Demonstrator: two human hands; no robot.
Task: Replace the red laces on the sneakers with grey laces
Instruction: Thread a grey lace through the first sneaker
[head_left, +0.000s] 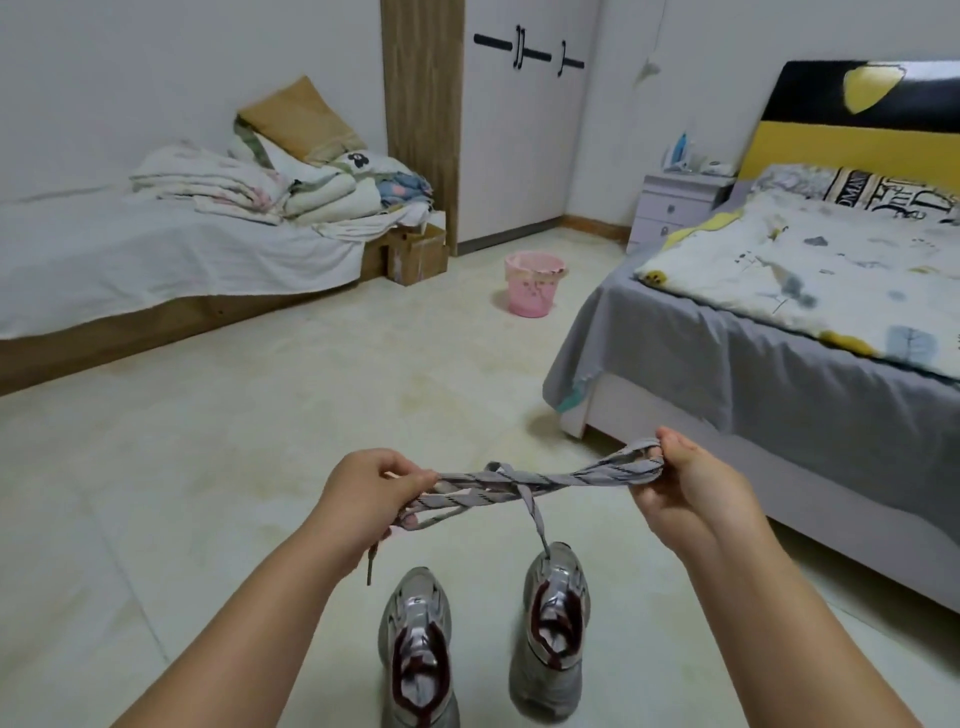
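A bundle of grey laces (535, 484) with dark flecks is stretched between my two hands, above the floor. My left hand (363, 493) pinches its left end; my right hand (691, 483) grips the looped right end. One lace end hangs down from the middle toward the right sneaker, another dangles below my left hand. Two silver-grey sneakers stand on the tile floor below, toes pointing away: the left sneaker (418, 649) and the right sneaker (553, 629). Both show dark red trim around the opening. I cannot make out red laces in them.
A bed with a grey sheet (727, 353) stands close on the right. A low platform bed with folded bedding (156, 260) runs along the left wall. A pink bucket (532, 283) sits on the floor ahead, near a cardboard box (415, 254) and a wardrobe.
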